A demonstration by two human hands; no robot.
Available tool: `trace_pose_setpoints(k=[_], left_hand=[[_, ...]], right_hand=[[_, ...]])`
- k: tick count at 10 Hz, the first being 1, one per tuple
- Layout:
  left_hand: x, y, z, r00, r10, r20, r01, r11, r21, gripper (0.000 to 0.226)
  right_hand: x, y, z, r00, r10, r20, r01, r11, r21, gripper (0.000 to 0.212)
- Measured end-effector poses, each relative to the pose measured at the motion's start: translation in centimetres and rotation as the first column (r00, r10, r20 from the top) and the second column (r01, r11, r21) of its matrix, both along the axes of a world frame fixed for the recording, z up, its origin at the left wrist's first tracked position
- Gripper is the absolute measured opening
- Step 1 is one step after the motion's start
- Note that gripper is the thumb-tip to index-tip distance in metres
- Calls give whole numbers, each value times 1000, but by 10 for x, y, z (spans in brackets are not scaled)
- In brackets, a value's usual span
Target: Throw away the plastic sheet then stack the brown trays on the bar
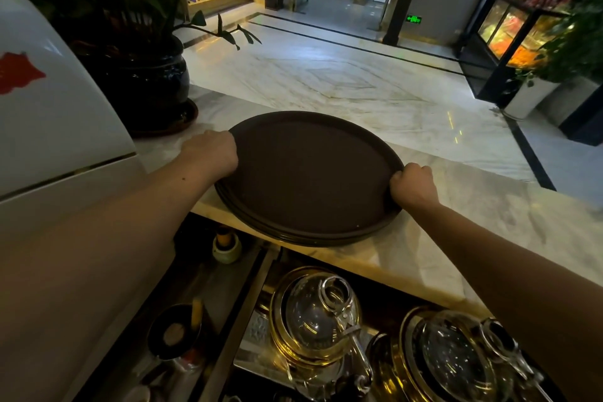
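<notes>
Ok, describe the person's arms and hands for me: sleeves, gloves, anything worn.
Both forearms are bare as far as the picture shows; no sleeve is in view. The left hand and the right hand wear no gloves. No watch or bracelet shows at either wrist, and no ring is visible. A small dark spot marks the left forearm.

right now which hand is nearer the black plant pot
Left. The left hand grips the trays' left rim, just right of the pot on the bar. The right hand grips the opposite rim, with the trays' whole width between.
</notes>
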State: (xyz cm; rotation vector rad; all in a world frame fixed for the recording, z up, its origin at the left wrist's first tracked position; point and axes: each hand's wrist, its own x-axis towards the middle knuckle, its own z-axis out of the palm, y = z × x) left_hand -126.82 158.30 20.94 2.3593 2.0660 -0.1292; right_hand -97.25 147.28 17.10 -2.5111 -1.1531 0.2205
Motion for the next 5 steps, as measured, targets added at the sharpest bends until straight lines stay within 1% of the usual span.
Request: trace_pose_setpoints(k=[1,2,3,4,5], left_hand=[[-5,-8,-8,993,15,116,-11,999,-32,29],[-8,-28,-11,959,89,268,-78,996,-52,35],[-9,-38,-13,942,88,324,-67,995,-78,45],[-10,-62,-8,947,51,316,-32,997,-65,54],[-7,-82,5,949,16,316,-8,1000,-26,53]], right_hand=[[-3,-4,0,999,-5,-38,5,1000,-2,31],[-8,-15,4,998,40,-53,-42,999,-28,30],[-9,-22,8,995,88,-54,-90,995,-43,30],[-15,-44,21,982,182,-46,-184,982,-50,32],[-23,-64,36,967,248,-50,-250,967,-40,36]])
